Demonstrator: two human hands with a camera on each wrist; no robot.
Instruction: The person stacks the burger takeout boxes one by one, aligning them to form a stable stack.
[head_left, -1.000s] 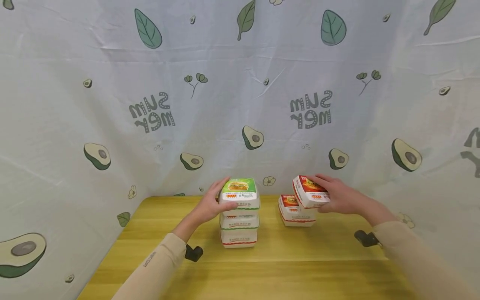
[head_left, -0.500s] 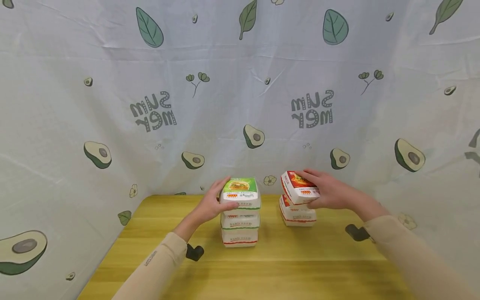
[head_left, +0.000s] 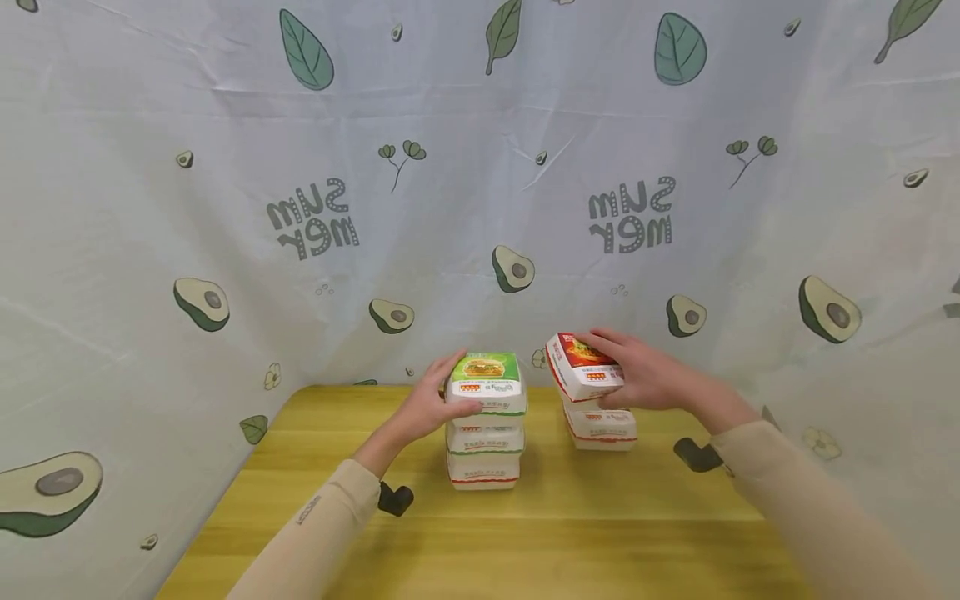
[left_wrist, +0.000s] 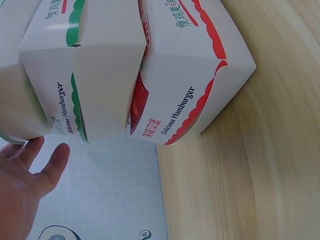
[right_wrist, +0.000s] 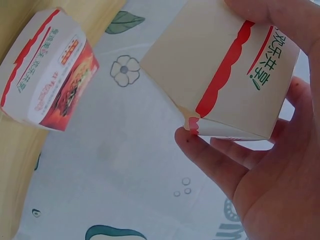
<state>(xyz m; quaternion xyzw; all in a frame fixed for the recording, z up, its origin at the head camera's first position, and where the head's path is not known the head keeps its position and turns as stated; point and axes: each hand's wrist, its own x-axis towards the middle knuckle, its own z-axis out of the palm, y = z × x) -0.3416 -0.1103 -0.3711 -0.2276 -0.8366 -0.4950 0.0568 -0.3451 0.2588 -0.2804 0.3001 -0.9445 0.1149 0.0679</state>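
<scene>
Two stacks of hamburger boxes appear in the head view. In the left stack, a green-topped hamburger box [head_left: 487, 385] sits on a green-trimmed box [head_left: 487, 442], over a red-trimmed box [head_left: 484, 473]. My left hand [head_left: 426, 408] grips the green-topped box, thumb across its front and fingers at its left and far side. My right hand [head_left: 648, 375] holds a red-topped hamburger box [head_left: 585, 367] by its right side, slightly tilted. Below it, another red hamburger box [head_left: 603, 432] stands on the table, its top largely hidden; the right wrist view shows a gap between these two.
The wooden table [head_left: 480, 550] ends at a hanging cloth [head_left: 450, 208] printed with avocados and leaves, which also runs along the sides. Small black devices [head_left: 395, 498] sit at both wrists. Bare tabletop separates the two stacks.
My right hand has carried the red-topped box left and slightly upward over the lower red box. The left hand keeps its place on the stack. The head view has shifted slightly.
</scene>
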